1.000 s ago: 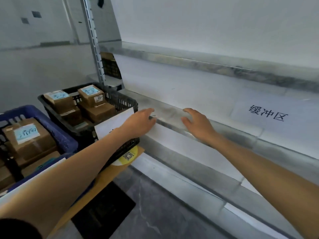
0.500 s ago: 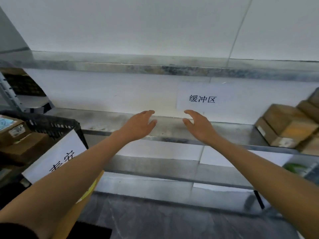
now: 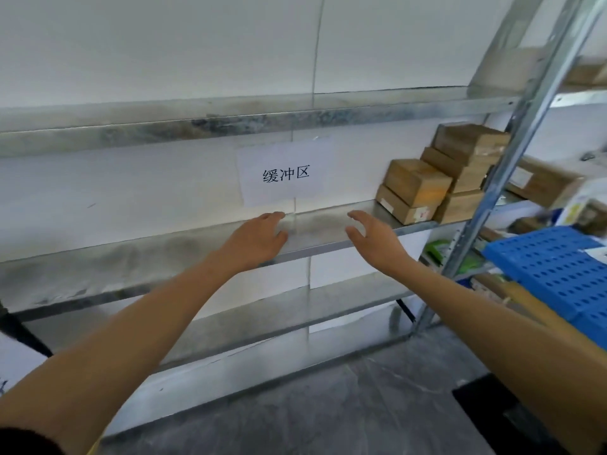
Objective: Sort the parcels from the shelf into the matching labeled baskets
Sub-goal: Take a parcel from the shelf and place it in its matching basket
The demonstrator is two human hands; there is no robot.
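1. Since half a second ago the view swings to the right: the black basket and its label slip out at the left, the parcels [image 3: 415,185] sit nearer the middle, and a blue crate [image 3: 555,274] comes in at the right edge.
2. Both hands stay stretched out over the middle shelf [image 3: 115,261], side by side and apart from each other.
3. The left hand [image 3: 254,239] is palm down with straight fingers and holds nothing. It seems to rest on the shelf's front edge, though the blur makes contact hard to judge.
4. The right hand [image 3: 374,239] is spread wide, fingers loosely bent and thumb out, and holds nothing. It hangs over the shelf's front edge.
5. The parcels are brown cardboard boxes stacked at the right end of the same shelf, near the right hand but not touching it.
6. A paper sign [image 3: 284,175] with three printed characters hangs on the wall behind the shelf, just above the gap between the hands.
7. A metal post [image 3: 498,178] slants up just right of the parcels, and the blue crate lies beyond it.
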